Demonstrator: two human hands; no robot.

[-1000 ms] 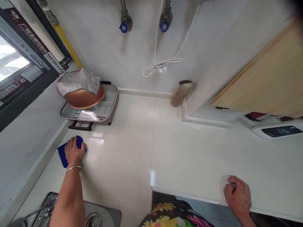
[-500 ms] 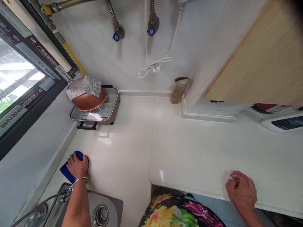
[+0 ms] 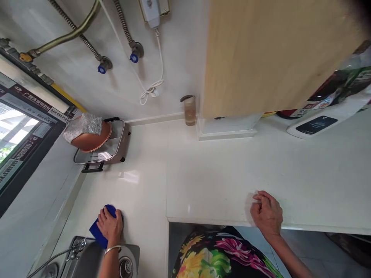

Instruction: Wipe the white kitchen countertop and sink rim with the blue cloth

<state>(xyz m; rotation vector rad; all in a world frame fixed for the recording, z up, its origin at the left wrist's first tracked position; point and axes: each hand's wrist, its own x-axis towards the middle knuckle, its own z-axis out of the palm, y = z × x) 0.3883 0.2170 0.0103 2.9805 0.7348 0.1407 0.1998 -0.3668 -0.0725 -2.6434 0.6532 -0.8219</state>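
Note:
A blue cloth point(image 3: 99, 231) lies on the white counter point(image 3: 145, 185) at the sink's back edge. My left hand point(image 3: 110, 226) presses on it from above, fingers spread over the folded fabric. A bracelet circles the left wrist. My right hand point(image 3: 268, 212) rests at the counter's front edge on the right, with fingers curled and no object visible in them.
A copper-coloured pot point(image 3: 91, 141) topped with a silvery mesh cloth sits on an electric griddle point(image 3: 123, 144) in the back left corner. A small bottle point(image 3: 190, 111) stands by the wall. White and dark bottles are at right. The steel sink point(image 3: 87, 258) is front left.
The view has swung to the right. My left hand and the blue cloth have moved right and nearer along the counter, to the sink's edge. My right hand stays curled at the front edge.

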